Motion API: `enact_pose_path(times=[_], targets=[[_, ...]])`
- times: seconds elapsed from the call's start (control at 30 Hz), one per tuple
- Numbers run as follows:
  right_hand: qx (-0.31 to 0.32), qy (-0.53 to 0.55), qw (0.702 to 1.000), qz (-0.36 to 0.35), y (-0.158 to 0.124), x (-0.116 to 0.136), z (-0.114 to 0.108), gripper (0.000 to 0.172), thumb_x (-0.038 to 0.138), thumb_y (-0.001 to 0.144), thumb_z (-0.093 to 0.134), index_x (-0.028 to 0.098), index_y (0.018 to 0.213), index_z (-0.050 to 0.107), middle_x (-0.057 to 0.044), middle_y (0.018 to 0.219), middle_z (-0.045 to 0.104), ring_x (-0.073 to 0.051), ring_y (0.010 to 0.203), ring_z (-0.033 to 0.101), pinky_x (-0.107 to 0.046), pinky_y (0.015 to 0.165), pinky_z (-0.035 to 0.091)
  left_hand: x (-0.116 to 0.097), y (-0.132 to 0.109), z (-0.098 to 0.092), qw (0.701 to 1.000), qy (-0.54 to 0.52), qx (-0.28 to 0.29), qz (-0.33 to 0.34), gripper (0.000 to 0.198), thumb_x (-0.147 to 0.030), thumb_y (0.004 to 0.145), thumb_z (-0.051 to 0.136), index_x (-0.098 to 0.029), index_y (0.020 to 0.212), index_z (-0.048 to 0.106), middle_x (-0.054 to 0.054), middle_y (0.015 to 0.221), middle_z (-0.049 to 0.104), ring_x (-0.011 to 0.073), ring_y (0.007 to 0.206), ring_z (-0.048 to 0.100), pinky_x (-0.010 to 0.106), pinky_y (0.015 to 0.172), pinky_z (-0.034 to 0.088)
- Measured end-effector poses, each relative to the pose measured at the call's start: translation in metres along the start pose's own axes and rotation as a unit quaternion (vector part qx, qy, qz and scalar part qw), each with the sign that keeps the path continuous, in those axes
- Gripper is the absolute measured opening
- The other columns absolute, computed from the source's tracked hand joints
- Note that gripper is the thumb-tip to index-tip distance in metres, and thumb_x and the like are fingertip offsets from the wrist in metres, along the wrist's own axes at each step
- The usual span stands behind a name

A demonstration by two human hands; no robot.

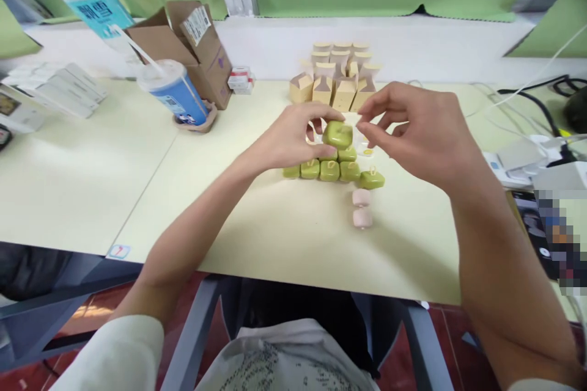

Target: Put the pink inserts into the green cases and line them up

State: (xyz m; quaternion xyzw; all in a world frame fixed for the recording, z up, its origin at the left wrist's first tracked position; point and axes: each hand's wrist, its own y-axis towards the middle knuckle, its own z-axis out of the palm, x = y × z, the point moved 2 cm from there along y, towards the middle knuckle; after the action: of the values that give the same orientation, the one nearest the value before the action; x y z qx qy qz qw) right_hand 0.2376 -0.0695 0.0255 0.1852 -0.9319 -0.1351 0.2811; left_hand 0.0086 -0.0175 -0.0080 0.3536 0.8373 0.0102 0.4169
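Note:
My left hand (296,137) grips a glossy green rounded block (338,135) between thumb and fingers, raised over the table. Just to its right, my right hand (408,125) is closed in a pinch; whatever its fingertips hold, if anything, is too small to make out. Beneath the hands stand rows of similar green blocks (329,170), several with a small yellowish loop on top. One green block (372,179) lies slightly apart at the right end. Two pale pink rounded pieces (362,218) sit in front of it. A small clear packet (367,148) with a yellow spot is partly hidden behind my right fingers.
Small open cardboard boxes (323,90) stand in rows by the wall. On the left are a blue cup (183,101) with a straw, a water bottle (98,9), a brown carton (213,61) and white boxes (57,90). Cables (534,104) and a phone (534,226) lie right.

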Motion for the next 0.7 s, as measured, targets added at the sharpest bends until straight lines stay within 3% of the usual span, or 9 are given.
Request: enact_pose_path(times=[0.07,0.17,0.27,0.4,0.53,0.7], targets=[[0.09,-0.1,0.99,0.044,-0.003,-0.003,0.002,0.008,0.029,0.099,0.072,0.026,0.099,0.079,-0.007,0.094,0.083,-0.027,0.083,0.075,-0.039,0.077,0.056,0.003,0.0,-0.008,0.999,-0.016,-0.043,-0.022,0.046,-0.025,0.079,0.09,-0.021,0.122,0.077,0.008,0.122,0.08,0.0239,0.104,0.075,0.042,0.094,0.064],[0.292,-0.249,0.92,0.086,-0.011,0.003,0.012,0.011,0.026,0.098,0.072,0.022,0.091,0.079,-0.013,0.091,0.081,-0.031,0.082,0.075,-0.038,0.067,0.047,0.006,0.001,-0.013,0.992,-0.065,-0.085,-0.06,0.052,-0.017,0.073,0.092,-0.024,0.122,0.072,0.007,0.129,0.077,0.0253,0.11,0.076,0.043,0.094,0.066],[0.396,-0.303,0.862,0.093,-0.017,0.019,0.027,0.015,0.011,0.094,0.069,0.019,0.085,0.077,-0.017,0.098,0.081,-0.03,0.083,0.078,-0.035,0.063,0.043,0.004,0.003,-0.013,0.987,-0.123,-0.085,-0.06,0.06,-0.015,0.069,0.095,-0.026,0.123,0.073,0.007,0.132,0.075,0.0281,0.118,0.077,0.044,0.098,0.067],[0.443,-0.294,0.842,0.094,-0.022,0.034,0.048,0.017,0.002,0.088,0.073,0.016,0.083,0.08,-0.018,0.099,0.083,-0.032,0.087,0.082,-0.034,0.065,0.047,-0.004,0.003,-0.012,0.984,-0.163,-0.063,-0.025,0.051,-0.02,0.069,0.097,-0.025,0.116,0.077,0.005,0.127,0.079,0.0285,0.119,0.078,0.046,0.107,0.066],[0.424,-0.311,0.847,0.074,-0.025,0.039,0.06,0.022,0.003,0.09,0.069,0.014,0.101,0.085,-0.02,0.102,0.083,-0.033,0.092,0.085,-0.033,0.068,0.052,-0.011,0.002,-0.014,0.984,-0.16,-0.083,-0.009,0.049,-0.019,0.069,0.097,-0.025,0.113,0.076,0.006,0.126,0.08,0.0305,0.125,0.078,0.048,0.111,0.065],[0.422,-0.322,0.846,0.045,-0.025,0.041,0.063,0.031,-0.002,0.077,0.077,0.013,0.104,0.084,-0.017,0.095,0.082,-0.033,0.087,0.084,-0.033,0.067,0.051,-0.014,0.003,-0.014,0.986,-0.131,-0.103,-0.03,0.059,-0.013,0.068,0.096,-0.026,0.119,0.071,0.005,0.132,0.078,0.0351,0.14,0.074,0.05,0.113,0.065]])
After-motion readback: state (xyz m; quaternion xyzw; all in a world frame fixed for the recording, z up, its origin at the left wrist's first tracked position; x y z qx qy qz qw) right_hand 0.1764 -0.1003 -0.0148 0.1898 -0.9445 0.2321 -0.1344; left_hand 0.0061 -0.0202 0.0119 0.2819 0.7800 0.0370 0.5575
